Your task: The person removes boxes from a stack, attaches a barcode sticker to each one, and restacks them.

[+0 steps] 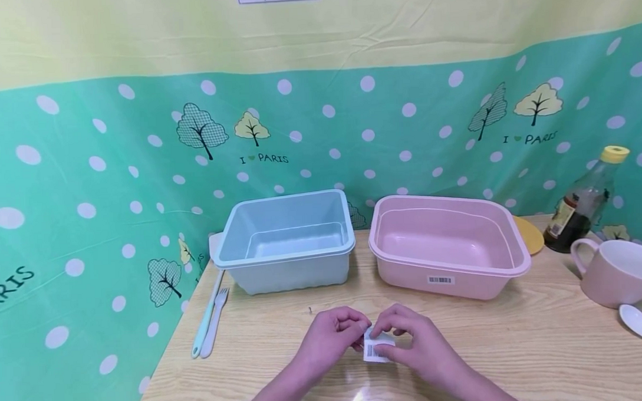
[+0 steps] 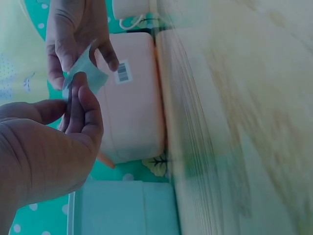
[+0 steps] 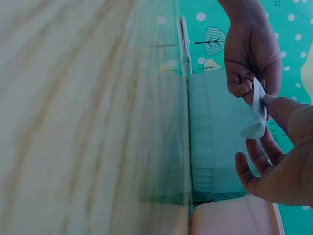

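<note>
White and thin, the barcode label [image 1: 377, 351] is held up above the wooden table [image 1: 262, 335], between the person's two hands and in front of the blue bin [image 1: 297, 277] and the pink bin [image 1: 409, 285]. The left hand [image 1: 332, 334] pinches one edge between thumb and fingertips, while the right hand [image 1: 417, 343] grips the other side, its thumb laid on the printed face; neither is released. Taking it by the edges probably suits something so flimsy, since each hand steadies what the other would let flop. The two bins stand side by side further back, likely leaving the fingers room at the front. The label is small and roughly square, with black bars on its face; in the wrist views its plain back looks pale and the sheet bends.
</note>
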A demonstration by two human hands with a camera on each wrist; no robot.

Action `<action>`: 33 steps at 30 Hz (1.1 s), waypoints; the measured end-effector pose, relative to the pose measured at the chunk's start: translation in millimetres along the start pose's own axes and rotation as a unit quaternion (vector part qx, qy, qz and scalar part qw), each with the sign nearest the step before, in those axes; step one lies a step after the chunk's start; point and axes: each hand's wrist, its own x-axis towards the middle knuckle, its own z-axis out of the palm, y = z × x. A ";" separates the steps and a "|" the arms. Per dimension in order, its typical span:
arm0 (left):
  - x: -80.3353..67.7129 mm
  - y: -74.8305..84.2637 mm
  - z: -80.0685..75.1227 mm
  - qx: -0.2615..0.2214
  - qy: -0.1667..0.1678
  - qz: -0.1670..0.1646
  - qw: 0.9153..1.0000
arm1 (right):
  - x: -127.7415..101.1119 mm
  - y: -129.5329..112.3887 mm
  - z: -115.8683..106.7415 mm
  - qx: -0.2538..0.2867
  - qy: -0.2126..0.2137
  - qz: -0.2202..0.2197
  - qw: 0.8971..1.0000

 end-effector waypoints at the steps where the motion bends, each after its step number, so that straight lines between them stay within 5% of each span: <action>1: -0.3 0.3 0.7 -0.011 0.000 -0.003 1.000 | -0.2 0.4 0.4 -0.001 0.002 -0.007 1.000; 12: -4.0 2.4 2.3 -0.093 -0.010 -0.033 0.995 | -1.8 -0.9 0.7 -0.031 0.017 -0.051 0.998; 33: -3.3 3.0 1.0 -0.097 -0.022 -0.047 0.994 | -0.8 -2.4 2.4 -0.035 0.035 -0.096 0.994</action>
